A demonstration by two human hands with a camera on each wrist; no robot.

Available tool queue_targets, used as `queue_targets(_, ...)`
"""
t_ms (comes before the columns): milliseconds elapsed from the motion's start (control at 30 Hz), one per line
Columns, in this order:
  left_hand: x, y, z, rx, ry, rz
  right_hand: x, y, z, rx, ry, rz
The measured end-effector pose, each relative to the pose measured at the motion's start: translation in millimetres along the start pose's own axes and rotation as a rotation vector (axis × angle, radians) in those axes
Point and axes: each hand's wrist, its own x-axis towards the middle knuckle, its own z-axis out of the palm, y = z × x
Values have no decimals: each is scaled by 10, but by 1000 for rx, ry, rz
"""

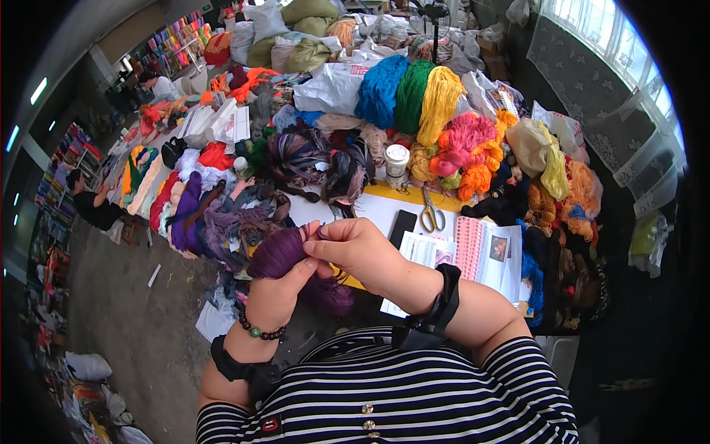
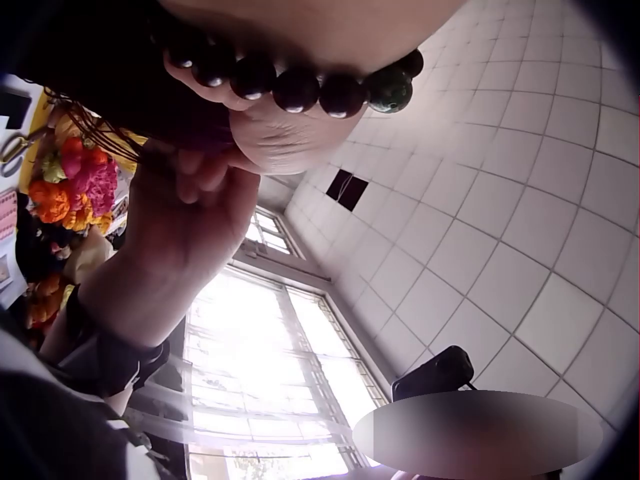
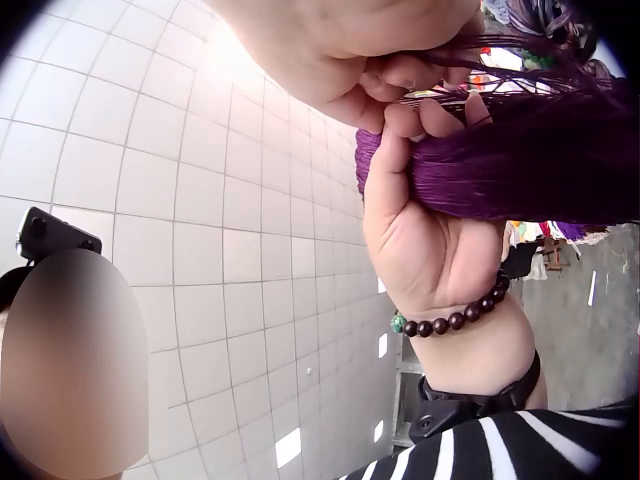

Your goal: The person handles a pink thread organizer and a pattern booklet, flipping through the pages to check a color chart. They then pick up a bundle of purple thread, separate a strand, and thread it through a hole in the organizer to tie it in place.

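A hank of purple thread (image 1: 274, 254) is held up in front of the striped shirt, its loose lower end (image 1: 329, 294) hanging below the hands. My left hand (image 1: 287, 280) wraps around the hank from beneath, as the right wrist view shows, with a dark bead bracelet (image 3: 457, 321) at its wrist. Over it, my right hand (image 1: 360, 250) pinches a few thin strands (image 3: 500, 62) at the hank's upper side. Both hands meet at the fingertips. In the left wrist view the right hand (image 2: 185, 215) is seen below the left palm (image 2: 290, 135).
On the table lie scissors (image 1: 430, 214), a black phone (image 1: 403, 228), an open notebook (image 1: 481, 248) and a white lidded cup (image 1: 396, 163). Piles of coloured yarn (image 1: 466, 144) crowd its back and sides. Further left, a person in black (image 1: 96, 211) is by another part of the room.
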Motion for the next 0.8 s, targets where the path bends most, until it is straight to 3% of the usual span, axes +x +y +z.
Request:
queue_targets(133,22,12,26,74,-20,83,22,51,-43,-15,16,-9)
queue_targets(233,12,101,-35,-88,-64,-54,-16,8,-25,98,-27,-59)
queue_targets(367,30,104,-46,-90,-6,-67,-31,-16,-20,160,-108,-84)
queue_targets(433,42,90,-38,-86,12,-49,-35,-28,-31,123,-114,-87)
queue_targets(533,77,7,-55,38,82,133,21,28,-102,45,-122,-112)
queue_targets(633,58,38,-164,-48,153,35,98,54,-182,398,-45,-131)
queue_targets(667,60,61,-179,-90,116,47,76,13,-243,514,-109,-67)
queue_targets(800,42,144,-106,-45,-52,5,-11,-51,-84,176,-5,25)
